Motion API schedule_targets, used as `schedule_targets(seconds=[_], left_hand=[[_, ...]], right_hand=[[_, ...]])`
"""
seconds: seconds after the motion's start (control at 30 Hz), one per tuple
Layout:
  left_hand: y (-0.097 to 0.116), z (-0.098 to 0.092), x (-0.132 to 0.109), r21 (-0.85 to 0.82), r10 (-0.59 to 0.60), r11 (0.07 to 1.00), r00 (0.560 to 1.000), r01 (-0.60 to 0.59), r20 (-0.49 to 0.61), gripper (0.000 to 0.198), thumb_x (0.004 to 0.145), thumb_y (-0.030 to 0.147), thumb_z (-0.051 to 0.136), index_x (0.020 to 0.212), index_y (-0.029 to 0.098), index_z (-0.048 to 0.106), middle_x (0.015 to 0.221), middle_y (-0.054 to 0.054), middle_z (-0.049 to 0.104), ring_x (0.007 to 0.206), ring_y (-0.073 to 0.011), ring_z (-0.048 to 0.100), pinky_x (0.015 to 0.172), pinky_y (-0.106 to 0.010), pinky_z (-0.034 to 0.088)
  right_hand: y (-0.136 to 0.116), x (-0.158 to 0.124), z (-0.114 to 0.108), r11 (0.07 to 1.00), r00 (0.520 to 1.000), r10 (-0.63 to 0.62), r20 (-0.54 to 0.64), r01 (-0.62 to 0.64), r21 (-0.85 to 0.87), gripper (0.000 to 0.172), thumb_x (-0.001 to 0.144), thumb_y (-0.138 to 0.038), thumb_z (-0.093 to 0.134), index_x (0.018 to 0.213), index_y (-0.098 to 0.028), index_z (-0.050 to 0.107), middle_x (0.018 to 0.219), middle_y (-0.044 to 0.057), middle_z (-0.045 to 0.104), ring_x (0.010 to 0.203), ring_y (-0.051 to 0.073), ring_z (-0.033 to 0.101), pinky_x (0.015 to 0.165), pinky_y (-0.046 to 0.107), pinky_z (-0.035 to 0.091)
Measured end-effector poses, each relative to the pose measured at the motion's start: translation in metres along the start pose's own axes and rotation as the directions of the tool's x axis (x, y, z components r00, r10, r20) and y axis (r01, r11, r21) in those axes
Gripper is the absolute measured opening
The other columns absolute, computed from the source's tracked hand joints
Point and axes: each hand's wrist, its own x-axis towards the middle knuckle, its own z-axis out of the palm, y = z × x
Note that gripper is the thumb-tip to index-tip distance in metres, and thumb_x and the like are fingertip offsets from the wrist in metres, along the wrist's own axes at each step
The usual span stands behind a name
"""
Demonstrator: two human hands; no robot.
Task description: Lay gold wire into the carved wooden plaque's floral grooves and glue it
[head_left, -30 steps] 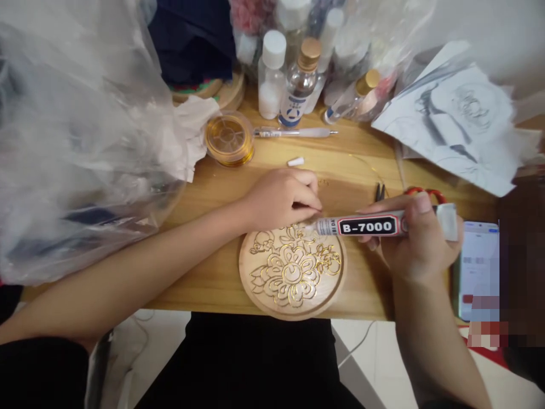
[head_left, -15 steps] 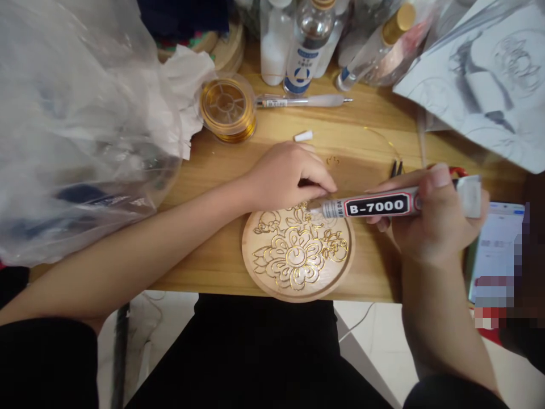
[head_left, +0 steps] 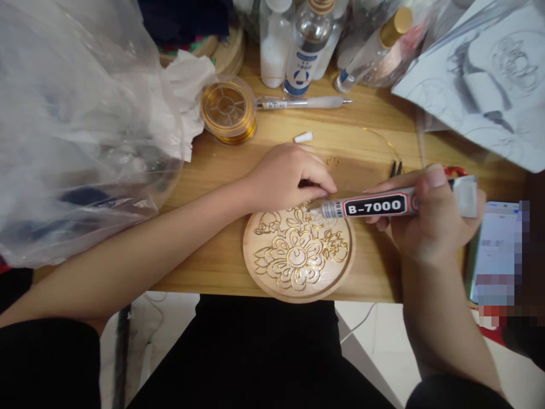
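A tube of B-7000 glue (head_left: 374, 205) lies in my right hand (head_left: 436, 218), its nozzle pointing left and low over the upper part of a round wooden plate (head_left: 272, 288). Gold wire (head_left: 297, 255) forms a flower pattern on the plate. My left hand (head_left: 293, 176) rests at the plate's far rim, thumb and forefinger closed together beside the nozzle. Whatever they may hold is too small or hidden to make out. Just beyond that hand are a white cap (head_left: 303, 137) and a small bent piece of wire (head_left: 332, 161).
A spool of gold wire (head_left: 229, 109) and a pen (head_left: 304, 103) lie farther back, before several bottles (head_left: 305, 62). Plastic bags (head_left: 85, 125) fill the left side. Drawing sheets (head_left: 481, 85) and a phone (head_left: 494, 250) are on the right. Dark tool tips (head_left: 396, 168) show behind my right hand.
Almost nothing differs. The glue tube has shifted very slightly left, its nozzle staying over the plate's upper part. My left hand keeps its place.
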Motion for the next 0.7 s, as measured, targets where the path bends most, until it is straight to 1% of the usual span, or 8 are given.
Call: schedule_targets(seconds=[0.13, 0.33, 0.5, 0.7], left_hand=[[-0.0001, 0.0006, -0.0001, 0.001, -0.001, 1.0, 1.0, 0.001, -0.009, 0.013, 0.08, 0.013, 0.066, 0.083, 0.022, 0.075, 0.084, -0.001, 0.074, 0.08, -0.0133, 0.067, 0.073, -0.025, 0.049], [-0.0004, 0.0006, -0.0002, 0.004, 0.025, 1.0, 0.999, -0.025, -0.02, 0.014, 0.079, 0.011, 0.066, 0.084, 0.021, 0.075, 0.084, -0.001, 0.074, 0.079, -0.0129, 0.067, 0.072, -0.024, 0.049], [0.0003, -0.0004, 0.0002, 0.011, 0.005, 1.0, 1.0, -0.005, -0.004, 0.013, 0.079, 0.012, 0.066, 0.084, 0.021, 0.075, 0.084, -0.001, 0.074, 0.079, -0.0128, 0.067, 0.073, -0.024, 0.049], [-0.0004, 0.0003, -0.0001, 0.008, 0.012, 1.0, 1.0, -0.012, -0.01, 0.013, 0.079, 0.013, 0.066, 0.085, 0.021, 0.075, 0.084, -0.001, 0.074, 0.079, -0.013, 0.067, 0.073, -0.025, 0.049]], right_hand=[[0.0008, 0.0, -0.0002, 1.0, 1.0, -0.009, 0.0, 0.009, -0.005, 0.034, 0.087, -0.038, 0.057, 0.068, -0.018, 0.076, 0.048, -0.001, 0.065, 0.03, 0.009, 0.05, 0.022, 0.02, 0.031], [0.0022, 0.0003, -0.0027, 1.0, 1.0, -0.014, -0.004, 0.014, -0.009, 0.034, 0.087, -0.039, 0.057, 0.067, -0.019, 0.075, 0.049, -0.002, 0.065, 0.033, 0.01, 0.053, 0.022, 0.021, 0.031], [0.0013, -0.0008, -0.0016, 1.0, 1.0, -0.009, 0.001, 0.009, -0.003, 0.034, 0.086, -0.041, 0.058, 0.066, -0.019, 0.075, 0.049, -0.001, 0.065, 0.031, 0.01, 0.051, 0.022, 0.02, 0.031], [-0.0002, -0.0008, 0.0035, 1.0, 0.999, -0.018, -0.05, 0.017, -0.013, 0.035, 0.084, -0.04, 0.059, 0.062, -0.018, 0.075, 0.046, 0.0, 0.064, 0.028, 0.01, 0.048, 0.022, 0.02, 0.03]])
